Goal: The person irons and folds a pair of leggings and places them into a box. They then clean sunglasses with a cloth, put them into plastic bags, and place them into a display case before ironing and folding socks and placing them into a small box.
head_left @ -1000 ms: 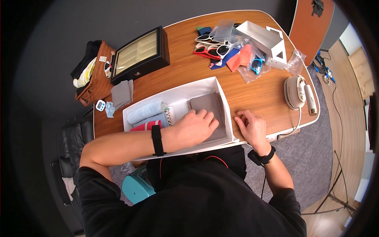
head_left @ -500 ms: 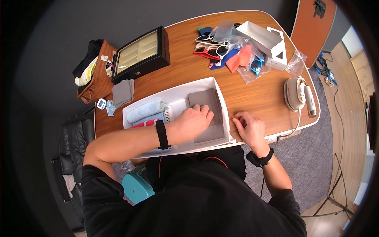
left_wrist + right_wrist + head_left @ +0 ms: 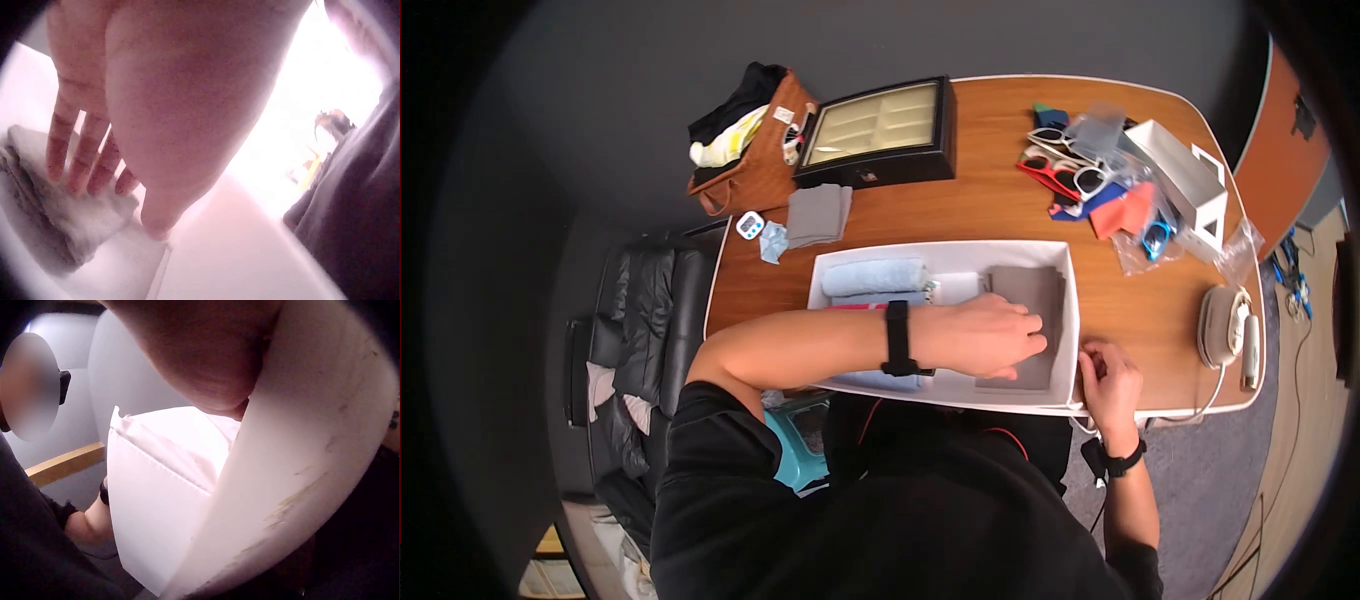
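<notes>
A white fabric box [image 3: 1072, 300] lies along the near edge of the table. In its right part is a folded grey cloth [image 3: 1030, 285], with my left hand [image 3: 985, 335] over it. The left wrist view shows the fingers of that hand [image 3: 175, 106] nearly straight and spread, their tips at the top of the grey cloth [image 3: 81, 219]. A rolled light blue towel [image 3: 875, 275] sits in the left part of the box, and my forearm hides some of the cloths beside it. My right hand [image 3: 1113, 385] rests on the table just right of the box, fingers loosely curled.
Behind the box are a black display case [image 3: 875, 180], a folded grey cloth [image 3: 820, 213] and a white timer [image 3: 750, 225]. Sunglasses [image 3: 1090, 180], plastic bags and a white carton [image 3: 1180, 175] are heaped at the back right. A corded beige device [image 3: 1222, 325] stands at the right edge.
The head view has turned, so table and box appear farther right and lower. My left hand stays over the grey cloth, its fingers lying flatter. The right hand keeps its place beside the box.
</notes>
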A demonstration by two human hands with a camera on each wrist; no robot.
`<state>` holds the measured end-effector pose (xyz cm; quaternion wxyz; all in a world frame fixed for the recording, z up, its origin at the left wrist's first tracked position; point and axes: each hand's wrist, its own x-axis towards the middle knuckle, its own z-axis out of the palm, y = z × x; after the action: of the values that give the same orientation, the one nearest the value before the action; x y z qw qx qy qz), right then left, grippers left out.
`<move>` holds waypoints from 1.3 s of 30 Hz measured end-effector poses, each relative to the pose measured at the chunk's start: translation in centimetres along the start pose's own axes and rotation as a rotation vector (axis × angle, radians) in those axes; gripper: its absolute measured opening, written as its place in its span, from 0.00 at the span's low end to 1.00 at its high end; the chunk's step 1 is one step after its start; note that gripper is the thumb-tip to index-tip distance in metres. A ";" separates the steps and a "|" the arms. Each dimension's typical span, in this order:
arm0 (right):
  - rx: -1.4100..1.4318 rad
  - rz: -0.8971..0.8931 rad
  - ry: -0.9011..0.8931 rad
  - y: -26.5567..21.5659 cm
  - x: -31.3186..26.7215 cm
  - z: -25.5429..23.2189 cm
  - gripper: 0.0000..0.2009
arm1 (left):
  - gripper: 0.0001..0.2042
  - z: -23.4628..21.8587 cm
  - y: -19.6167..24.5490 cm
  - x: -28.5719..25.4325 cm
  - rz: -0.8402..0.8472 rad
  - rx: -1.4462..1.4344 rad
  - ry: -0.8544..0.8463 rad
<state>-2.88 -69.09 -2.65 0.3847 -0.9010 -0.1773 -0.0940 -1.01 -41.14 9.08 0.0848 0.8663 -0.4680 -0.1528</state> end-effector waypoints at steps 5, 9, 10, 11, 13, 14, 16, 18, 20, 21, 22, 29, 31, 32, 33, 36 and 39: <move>-0.021 0.032 -0.010 -0.4 0.1 0.1 0.07 | 0.11 -6.1 -5.8 -10.3 -0.431 -0.308 0.385; 0.013 0.105 0.018 -0.3 0.2 0.3 0.07 | 0.11 -4.7 -17.1 -23.6 -1.000 -0.238 0.738; 0.060 0.171 0.027 0.0 0.1 0.3 0.07 | 0.15 -3.2 -19.6 -26.6 -1.144 -0.150 0.761; 0.100 0.206 0.043 0.9 -0.1 0.4 0.06 | 0.22 -1.4 -22.0 -29.2 -1.250 -0.184 0.743; 0.104 0.225 0.070 0.9 0.0 0.4 0.06 | 0.26 0.7 -24.1 -30.5 -1.369 -0.220 0.618; 0.117 0.252 0.086 0.8 0.0 0.5 0.06 | 0.30 1.6 -24.9 -31.0 -1.493 -0.254 0.473; 0.101 0.240 0.082 0.7 0.0 0.8 0.06 | 0.37 3.2 -26.0 -31.2 -1.471 -0.449 0.474; 0.016 0.228 0.065 0.1 -0.1 0.8 0.06 | 0.37 4.2 -25.8 -30.6 -1.418 -0.541 0.556; -0.009 0.220 0.069 0.0 -0.1 1.1 0.07 | 0.38 3.9 -26.2 -30.2 -1.435 -0.647 0.547; -0.036 0.221 0.071 -0.2 -0.1 1.1 0.08 | 0.38 4.0 -26.1 -29.8 -1.501 -0.712 0.589; -0.065 0.221 0.073 -0.4 0.0 1.0 0.09 | 0.39 4.1 -26.0 -29.5 -1.565 -0.779 0.632; -0.148 0.127 0.099 0.5 -0.2 1.5 0.13 | 0.31 7.4 -28.7 -29.2 -1.214 -0.992 0.765; -0.208 0.068 0.107 -0.5 0.1 1.2 0.11 | 0.25 7.2 -28.3 -28.7 -1.081 -1.179 0.772; -0.191 0.078 0.088 0.4 -0.2 1.2 0.09 | 0.23 6.3 -27.7 -28.2 -1.119 -1.210 0.751; -0.194 0.064 0.096 -0.5 0.1 1.0 0.07 | 0.24 6.1 -27.3 -27.9 -1.150 -1.145 0.786; -0.223 0.113 0.047 -0.5 0.0 1.0 0.08 | 0.25 5.0 -24.6 -27.1 -1.114 -1.060 0.892; -0.186 0.099 0.069 -0.7 0.0 0.9 0.08 | 0.26 3.3 -22.4 -26.7 -1.028 -0.845 0.902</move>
<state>-3.08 -67.98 -2.83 0.3096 -0.9366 -0.1098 -0.1219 1.69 -6.55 4.41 0.5055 0.8462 0.1662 0.0279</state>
